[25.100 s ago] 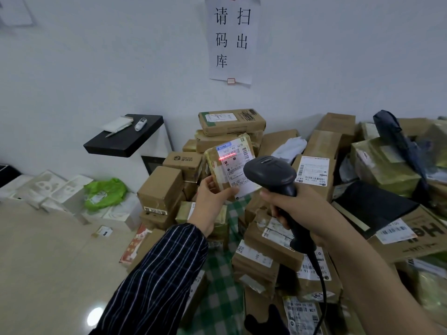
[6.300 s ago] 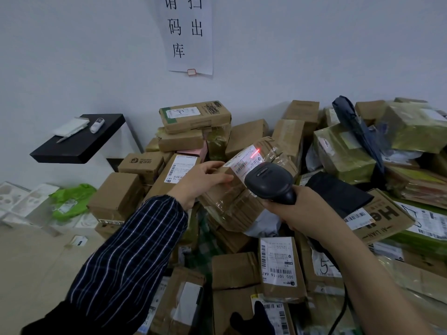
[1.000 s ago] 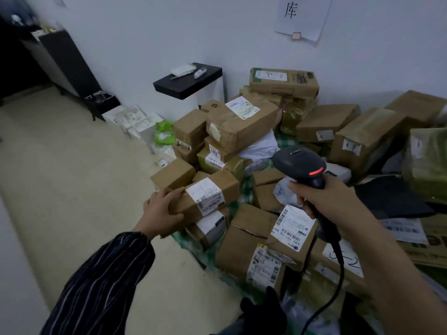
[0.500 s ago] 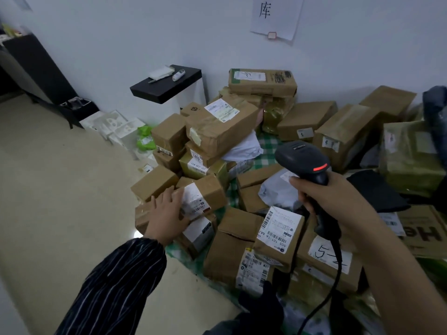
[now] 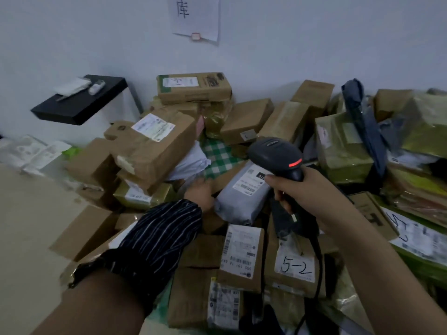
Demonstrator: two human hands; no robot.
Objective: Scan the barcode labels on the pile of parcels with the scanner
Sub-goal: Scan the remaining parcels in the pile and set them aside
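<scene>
I see the beige floor (image 5: 36,226). The pile of parcels (image 5: 154,146) lies on it against the wall, with white foam pieces (image 5: 31,151) beside. A black shelf (image 5: 79,102) carries 1 white pad (image 5: 71,85) and 1 small device (image 5: 96,84).

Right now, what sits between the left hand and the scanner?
A grey mailer bag, label up, lies between the left hand and the scanner; head view.

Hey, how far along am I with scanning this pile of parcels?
Done: nothing in view marks any parcel as scanned, so I cannot tell. In hand: your right hand holds the scanner, red light on, near the grey mailer bag; your left hand reaches in beside it, no beam on its label yet. Left: this bag and the rest, such as the box marked 5-2.
</scene>
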